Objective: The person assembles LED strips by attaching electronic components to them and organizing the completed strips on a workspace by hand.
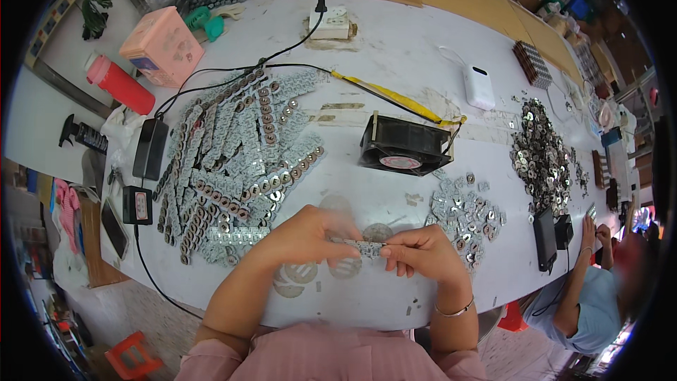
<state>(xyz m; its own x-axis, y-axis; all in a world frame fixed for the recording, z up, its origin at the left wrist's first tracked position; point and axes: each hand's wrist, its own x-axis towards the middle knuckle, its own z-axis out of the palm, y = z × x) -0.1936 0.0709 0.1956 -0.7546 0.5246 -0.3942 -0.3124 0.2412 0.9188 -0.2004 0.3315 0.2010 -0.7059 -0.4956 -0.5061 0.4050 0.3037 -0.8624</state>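
Note:
Between my hands, just above the table's near edge, is a short strip of small silvery metal pieces [369,248]. My left hand [314,236] has its thumb and fingers closed on the strip's left end; its fingertips are slightly blurred. With a pinch of thumb and forefinger, my right hand [425,250] grips the right end, the other fingers curled below. Left of my hands lies a heap of similar strips [247,141], many carrying rows of round parts. Beyond my right hand are scattered loose small metal pieces [465,215].
A black box fan [405,144] stands ahead, its yellow-wrapped cable [388,95] running behind it. Farther right are a dark pile of metal parts [539,155] and a white power bank [479,87]. Black adapters [150,148] edge the left side. At right, a co-worker [585,303] sits.

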